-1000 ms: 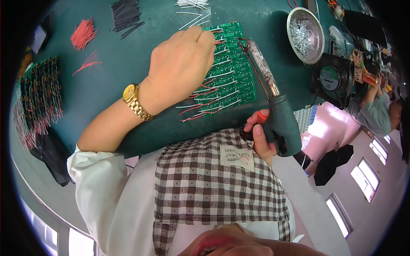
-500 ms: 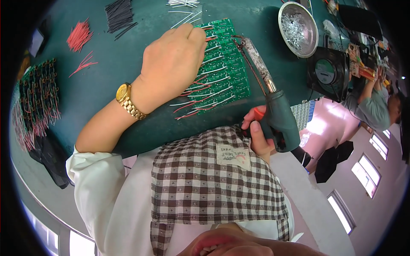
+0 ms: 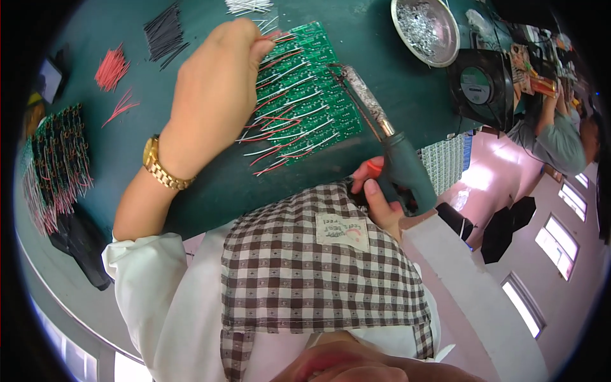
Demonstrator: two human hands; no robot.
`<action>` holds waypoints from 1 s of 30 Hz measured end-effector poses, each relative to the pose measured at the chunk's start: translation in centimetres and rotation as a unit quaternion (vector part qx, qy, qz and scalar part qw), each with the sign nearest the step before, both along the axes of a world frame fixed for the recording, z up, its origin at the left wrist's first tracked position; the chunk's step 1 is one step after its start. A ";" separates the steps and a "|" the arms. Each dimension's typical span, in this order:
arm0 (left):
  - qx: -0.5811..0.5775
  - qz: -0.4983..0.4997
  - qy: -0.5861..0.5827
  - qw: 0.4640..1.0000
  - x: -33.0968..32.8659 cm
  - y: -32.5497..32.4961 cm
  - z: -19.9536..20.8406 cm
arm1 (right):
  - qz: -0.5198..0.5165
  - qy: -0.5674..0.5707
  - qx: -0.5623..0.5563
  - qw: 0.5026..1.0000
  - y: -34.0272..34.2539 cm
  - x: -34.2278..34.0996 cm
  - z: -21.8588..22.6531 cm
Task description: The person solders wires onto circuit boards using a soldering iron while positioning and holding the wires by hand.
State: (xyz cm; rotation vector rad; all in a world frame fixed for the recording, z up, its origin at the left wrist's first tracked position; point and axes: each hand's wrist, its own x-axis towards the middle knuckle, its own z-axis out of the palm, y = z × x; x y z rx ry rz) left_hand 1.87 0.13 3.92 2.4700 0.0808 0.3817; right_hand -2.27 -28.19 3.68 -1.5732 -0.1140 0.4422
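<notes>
My left hand (image 3: pixel 213 95), a gold watch on its wrist, is closed in a pinch at the far left edge of a green circuit board panel (image 3: pixel 340 105). A red wire (image 3: pixel 277 35) comes out from between its thumb and finger, over the board's far row. Red and white wires (image 3: pixel 280 124) stick out leftward from the rows nearer me. My right hand (image 3: pixel 380 198) is wrapped round the handle of a dark green soldering gun (image 3: pixel 407 172) with a red trigger. The gun's tip (image 3: pixel 332 65) is over the right part of the panel.
Red wires (image 3: pixel 111 67), black wires (image 3: pixel 164 32) and white wires (image 3: pixel 248 6) lie in piles. Wired boards (image 3: pixel 58 153) stand at left. A metal bowl of scraps (image 3: pixel 453 48) and a black fan (image 3: pixel 478 92) are at right. Another person's arm (image 3: pixel 550 137) shows farther right.
The whole view has shifted, so the board and bowl appear farther left. My left hand has turned slightly, and its thumb and the pinched red wire now show. My right hand still grips the soldering gun.
</notes>
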 end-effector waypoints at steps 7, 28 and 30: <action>0.112 -0.003 -0.029 0.993 0.0 -3.4 -2.5 | 0.015 0.012 -0.031 0.999 0.9 -0.2 0.4; 0.135 -0.038 -0.007 0.990 -0.3 -2.9 -2.4 | 0.079 -0.053 -0.146 0.985 0.2 0.1 -0.3; 0.133 -0.041 -0.011 0.990 -0.2 -2.9 -2.6 | 0.068 -0.095 -0.148 0.982 0.0 -0.4 -1.1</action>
